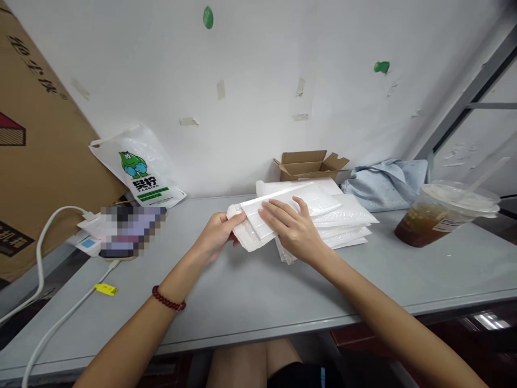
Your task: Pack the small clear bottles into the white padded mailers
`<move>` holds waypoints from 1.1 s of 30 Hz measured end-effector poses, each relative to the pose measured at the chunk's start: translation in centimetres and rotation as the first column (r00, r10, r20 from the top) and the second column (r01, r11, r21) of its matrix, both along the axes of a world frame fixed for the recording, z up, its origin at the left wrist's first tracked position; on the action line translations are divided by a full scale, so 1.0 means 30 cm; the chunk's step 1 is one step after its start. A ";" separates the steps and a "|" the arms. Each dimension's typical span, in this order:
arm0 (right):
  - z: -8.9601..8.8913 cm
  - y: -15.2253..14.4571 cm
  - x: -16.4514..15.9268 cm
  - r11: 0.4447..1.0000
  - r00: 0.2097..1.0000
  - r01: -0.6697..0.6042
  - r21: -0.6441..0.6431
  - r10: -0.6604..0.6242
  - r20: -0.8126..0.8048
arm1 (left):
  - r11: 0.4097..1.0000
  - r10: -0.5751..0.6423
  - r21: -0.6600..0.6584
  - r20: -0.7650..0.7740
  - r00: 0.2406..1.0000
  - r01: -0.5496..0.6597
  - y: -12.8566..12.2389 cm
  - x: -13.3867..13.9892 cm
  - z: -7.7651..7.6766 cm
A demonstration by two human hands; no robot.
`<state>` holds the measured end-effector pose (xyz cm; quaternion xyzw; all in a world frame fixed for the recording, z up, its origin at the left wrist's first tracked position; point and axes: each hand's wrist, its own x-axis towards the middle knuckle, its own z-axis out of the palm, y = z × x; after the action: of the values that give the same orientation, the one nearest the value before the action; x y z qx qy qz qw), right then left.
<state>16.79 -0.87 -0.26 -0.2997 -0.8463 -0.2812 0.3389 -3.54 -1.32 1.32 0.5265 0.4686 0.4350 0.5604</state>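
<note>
- A white bubble mailer [283,215] is held at its near end by the left hand [218,231].
- The right hand [293,229] is laid flat on it, fingers spread.
- Its long side runs left to right, above the pile of mailers [347,226] on the table [250,291].

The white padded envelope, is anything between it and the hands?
No. The left hand grips the white padded envelope at its end, and the right hand lies flat on top, both touching it directly.
</note>
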 end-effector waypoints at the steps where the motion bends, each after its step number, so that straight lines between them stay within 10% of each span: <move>1: 0.001 -0.001 -0.001 1.000 1.000 0.017 -0.001 -0.017 0.004 | 1.000 0.015 -0.001 0.006 1.000 -0.015 0.000 -0.001 0.001; 12: 0.001 0.008 0.008 0.996 0.999 -0.033 0.079 0.035 -0.013 | 0.983 0.181 0.015 0.059 0.982 -0.183 0.009 -0.011 0.005; 18: 0.005 0.016 0.013 0.994 0.999 -0.035 0.108 0.037 -0.015 | 0.973 0.066 0.225 -0.061 0.996 -0.050 -0.010 -0.010 0.020; 25: 0.033 0.022 0.014 0.980 0.998 0.018 0.196 -0.004 -0.070 | 0.554 0.470 0.750 -0.640 0.608 0.361 -0.006 0.025 -0.033; 30: 0.075 0.033 0.042 0.956 0.962 0.140 0.257 -0.070 -0.263 | 0.400 0.528 0.881 -0.446 0.723 0.252 0.057 0.062 -0.004; 33: 0.095 0.057 0.089 0.939 0.921 0.222 0.261 -0.115 -0.371 | 0.487 0.522 0.869 -0.375 0.766 0.093 0.080 0.083 0.021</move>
<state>19.45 0.84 2.60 -0.3628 -0.6909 -0.3760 0.4996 -1.05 1.07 1.96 0.7706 0.4105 0.4874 -0.0132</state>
